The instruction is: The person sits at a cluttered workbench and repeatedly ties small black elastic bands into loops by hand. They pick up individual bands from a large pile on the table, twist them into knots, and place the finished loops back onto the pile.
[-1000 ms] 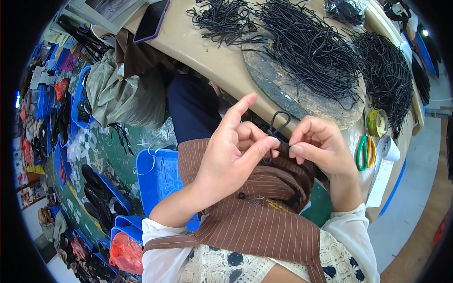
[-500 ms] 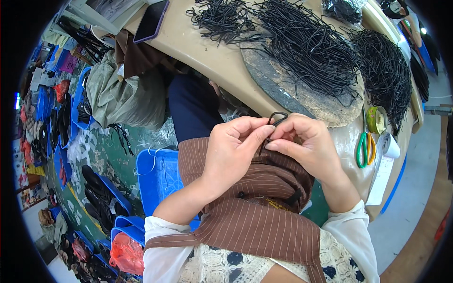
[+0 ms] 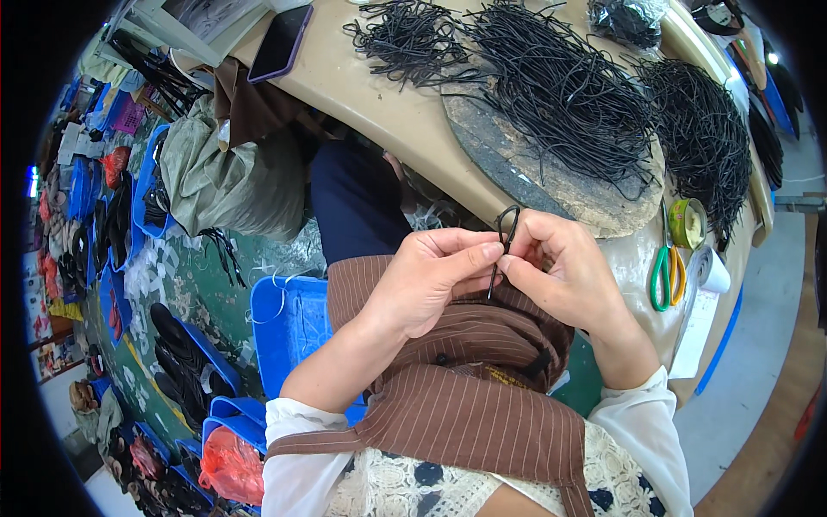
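Between my two hands, just above my lap, is a thin black cord [image 3: 506, 222] bent into a narrow loop, its short end hanging below the fingertips. My left hand [image 3: 433, 274] pinches it from the left, thumb and forefinger pressed together. From the other side my right hand [image 3: 560, 267] grips the same cord between thumb and curled fingers. The fingertips of both hands meet at the crossing, which they partly hide. A large heap of black cords [image 3: 568, 95] lies on the round worn board [image 3: 594, 207] beyond my hands.
On the beige table [image 3: 345, 77] lie a smaller cord bundle [image 3: 409, 43], another heap [image 3: 702, 138], a phone [image 3: 280, 43], green-and-orange-handled scissors [image 3: 662, 276], a tape roll [image 3: 687, 224] and a white paper roll [image 3: 711, 271]. A blue crate [image 3: 289, 327] stands at my left.
The cord's loop has turned from lying sideways to standing upright and narrower, and its end now shows below. My left hand has shifted slightly down and right.
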Available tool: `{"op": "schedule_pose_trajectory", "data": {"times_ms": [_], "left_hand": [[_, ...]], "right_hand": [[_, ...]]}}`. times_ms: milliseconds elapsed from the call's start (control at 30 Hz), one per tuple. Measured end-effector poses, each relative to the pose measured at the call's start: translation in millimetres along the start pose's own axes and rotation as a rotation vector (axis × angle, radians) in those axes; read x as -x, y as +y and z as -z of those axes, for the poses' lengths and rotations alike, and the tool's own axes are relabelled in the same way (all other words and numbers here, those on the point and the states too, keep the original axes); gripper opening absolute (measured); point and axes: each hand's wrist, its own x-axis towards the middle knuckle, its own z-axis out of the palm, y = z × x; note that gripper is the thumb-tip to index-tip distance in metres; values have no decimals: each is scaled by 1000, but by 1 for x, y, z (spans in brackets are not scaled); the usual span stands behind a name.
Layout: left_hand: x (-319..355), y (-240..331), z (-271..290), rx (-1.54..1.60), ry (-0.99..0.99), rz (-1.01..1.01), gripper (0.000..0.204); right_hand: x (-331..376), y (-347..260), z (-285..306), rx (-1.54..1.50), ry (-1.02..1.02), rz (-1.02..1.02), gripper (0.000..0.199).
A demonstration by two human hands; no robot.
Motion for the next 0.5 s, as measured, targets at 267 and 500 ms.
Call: {"op": "schedule_pose_trajectory", "data": {"times_ms": [267,500], "left_hand": [[6,3,-7,127,-53,-5,20],[3,9,-12,148,15,40,20]], "right_hand": [[-3,-15,13,216,-23,84,23],[-3,-6,10,236,118,241,25]]}}
